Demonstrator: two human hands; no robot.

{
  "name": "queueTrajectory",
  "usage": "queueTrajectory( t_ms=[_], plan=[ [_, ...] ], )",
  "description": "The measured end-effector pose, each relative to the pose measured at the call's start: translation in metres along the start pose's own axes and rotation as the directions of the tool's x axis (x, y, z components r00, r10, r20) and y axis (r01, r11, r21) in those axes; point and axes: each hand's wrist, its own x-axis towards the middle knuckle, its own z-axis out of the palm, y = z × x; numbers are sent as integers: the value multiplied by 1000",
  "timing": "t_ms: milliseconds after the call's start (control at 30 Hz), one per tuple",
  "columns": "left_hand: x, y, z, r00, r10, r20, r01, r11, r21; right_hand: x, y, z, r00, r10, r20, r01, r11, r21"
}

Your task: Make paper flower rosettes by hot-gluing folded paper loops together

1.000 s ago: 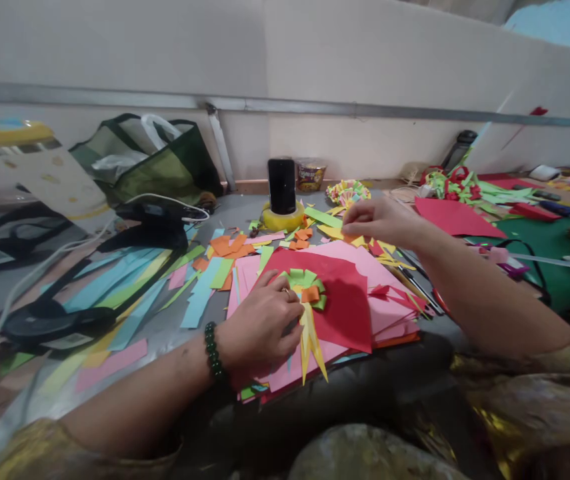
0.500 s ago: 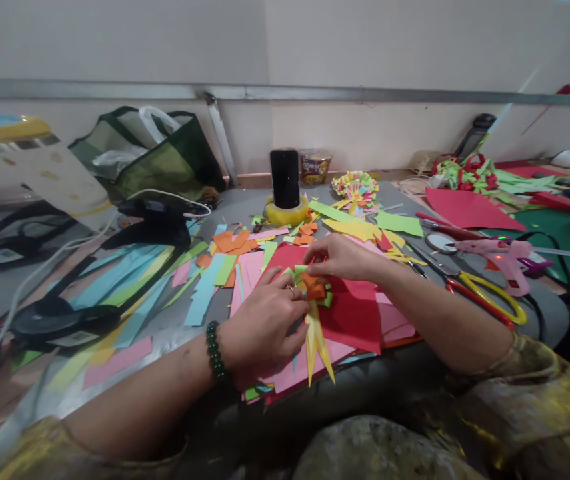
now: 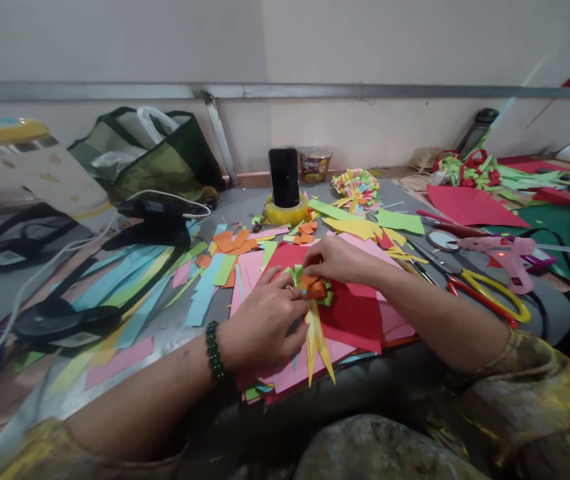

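Observation:
A paper flower (image 3: 315, 289) with orange and green folded petals and pointed yellow paper tails (image 3: 317, 347) lies on a red paper sheet (image 3: 355, 317). My left hand (image 3: 269, 320), with a green bead bracelet at the wrist, curls its fingers around the flower's left side. From the upper right, my right hand (image 3: 337, 259) pinches at the flower's top, the fingertips partly hidden behind the orange petals. Pink paper sheets (image 3: 309, 363) lie under the red one.
Scissors (image 3: 487, 293) and a pink glue gun (image 3: 507, 257) lie at the right. Behind stand a phone (image 3: 285, 177) in a yellow tape roll (image 3: 287, 212) and a finished rosette (image 3: 355, 188). Loose paper strips (image 3: 202, 293), a black strapped device (image 3: 69, 320) and a green bag (image 3: 165, 153) are leftward.
Both hands stay at the flower with almost no movement. The right fingers shift very slightly over the orange petals, and the view shifts a little.

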Motion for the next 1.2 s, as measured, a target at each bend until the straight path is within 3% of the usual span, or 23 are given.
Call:
queueTrajectory(
  t_ms=[333,833,1000,1200],
  plan=[
    [-1,0,0,1000,7,-16,-7,1000,-6,-3,-5,-6,999,42,-3,-42,993,-111],
    [0,1,-2,1000,-25,17,26,999,-21,-4,-7,-6,999,43,20,-41,994,-98],
    [-1,1,-2,999,-28,23,28,999,-24,-8,-3,-8,998,-52,-35,46,988,-148],
    [0,1,-2,1000,-23,13,24,999,-26,-9,4,-10,994,-106,12,106,982,-157]
  ],
)
